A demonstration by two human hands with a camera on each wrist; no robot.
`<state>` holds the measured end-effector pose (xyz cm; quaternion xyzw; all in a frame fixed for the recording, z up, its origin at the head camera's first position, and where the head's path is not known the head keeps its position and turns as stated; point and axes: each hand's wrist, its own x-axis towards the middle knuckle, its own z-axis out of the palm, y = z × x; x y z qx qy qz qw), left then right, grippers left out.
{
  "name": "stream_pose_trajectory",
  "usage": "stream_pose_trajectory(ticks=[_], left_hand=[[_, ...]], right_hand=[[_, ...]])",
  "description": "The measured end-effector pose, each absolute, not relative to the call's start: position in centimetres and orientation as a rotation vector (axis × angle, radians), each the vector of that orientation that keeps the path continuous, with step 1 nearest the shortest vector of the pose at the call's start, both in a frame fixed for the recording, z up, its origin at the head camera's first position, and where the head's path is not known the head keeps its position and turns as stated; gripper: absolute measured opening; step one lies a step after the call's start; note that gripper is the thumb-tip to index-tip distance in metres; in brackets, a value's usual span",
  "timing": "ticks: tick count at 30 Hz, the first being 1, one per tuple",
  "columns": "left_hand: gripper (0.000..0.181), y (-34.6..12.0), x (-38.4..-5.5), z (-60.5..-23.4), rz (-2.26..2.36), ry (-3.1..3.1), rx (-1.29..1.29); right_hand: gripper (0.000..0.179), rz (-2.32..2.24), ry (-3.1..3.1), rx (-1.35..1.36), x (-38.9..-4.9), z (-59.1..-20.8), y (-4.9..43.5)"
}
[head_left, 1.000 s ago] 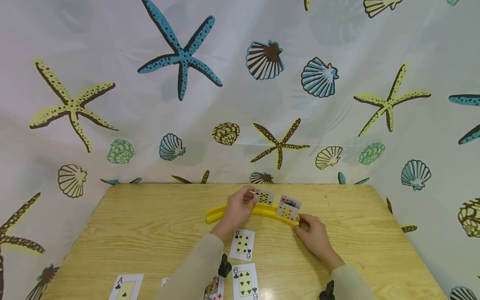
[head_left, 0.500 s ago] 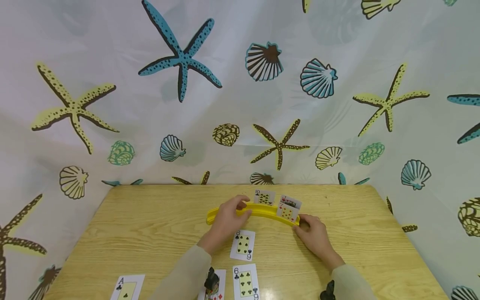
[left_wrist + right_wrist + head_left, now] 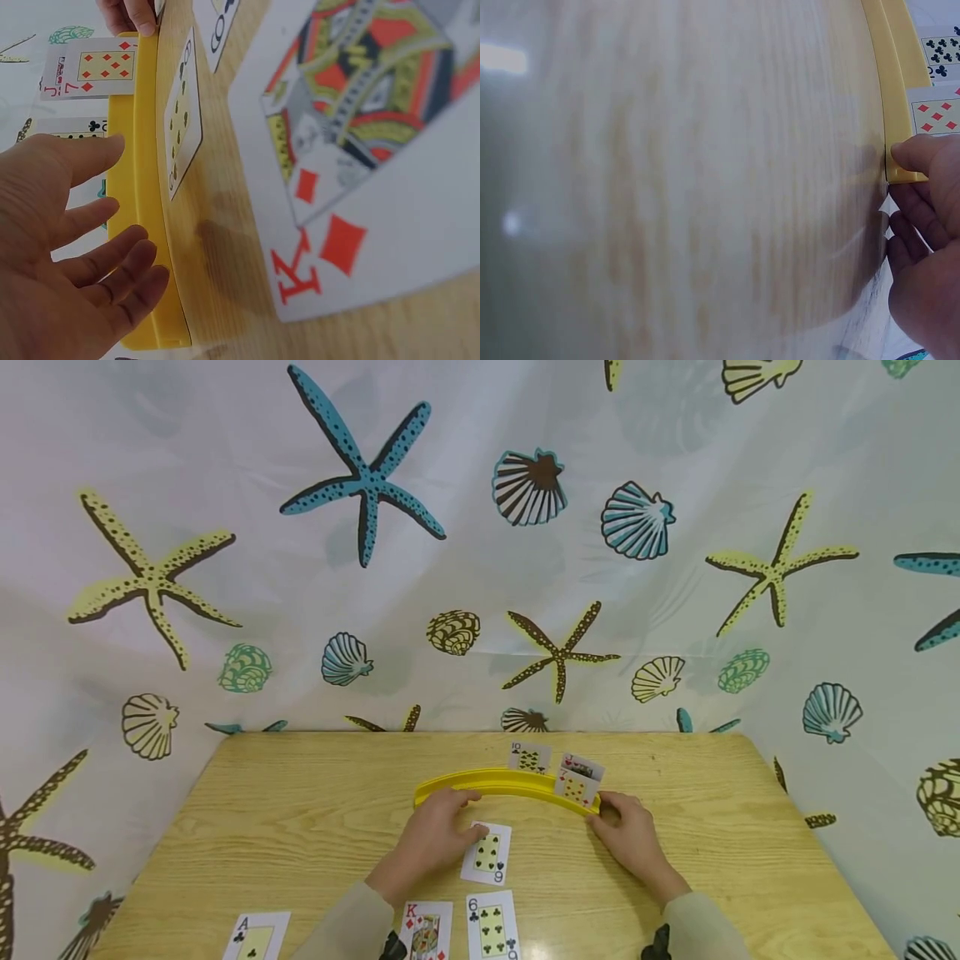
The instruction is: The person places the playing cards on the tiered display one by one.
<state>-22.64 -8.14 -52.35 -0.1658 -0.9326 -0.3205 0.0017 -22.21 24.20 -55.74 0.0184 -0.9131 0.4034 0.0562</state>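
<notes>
A curved yellow card holder point(image 3: 465, 782) stands on the table. The ten of clubs point(image 3: 531, 757) is upright in it, and toward its right end the seven of diamonds point(image 3: 575, 788) partly covers a red jack point(image 3: 584, 766). My right hand point(image 3: 632, 833) pinches the holder's right end, thumb in front and fingers behind. With nothing in its grasp, my left hand point(image 3: 429, 837) hovers before the holder's left part, fingers relaxed and apart. In the head view its thumb overlaps the top of the six of spades point(image 3: 490, 858), which lies face up; the left wrist view shows the palm.
Nearer the person lie the king of diamonds point(image 3: 427, 933), the six of clubs point(image 3: 492, 922) and the ace of clubs point(image 3: 258, 937), all face up on the wooden table point(image 3: 300, 827). A curtain point(image 3: 450, 568) with shells and starfish hangs behind and on both sides.
My left hand has let go of the ten of clubs and drawn back toward the person and left, uncovering more of the holder and the king. The right hand keeps its place.
</notes>
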Motion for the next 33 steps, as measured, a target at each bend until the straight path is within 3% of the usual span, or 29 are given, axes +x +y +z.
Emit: stream_pose_trajectory(ticks=[14, 23, 33], left_hand=[[0.071, -9.6, -22.0, -53.2, -1.003, -3.070, -0.544], [0.071, -9.9, -22.0, -53.7, -0.973, -3.063, -0.599], [0.060, -9.8, -22.0, -53.6, -0.992, -3.052, -0.607]], right_hand=[[0.046, 1.211, -2.777, 0.049, -22.3, -55.8, 24.2], [0.047, 1.187, -2.782, 0.048, -22.2, -55.8, 24.1], [0.047, 1.190, -2.782, 0.054, -22.2, -55.7, 24.1]])
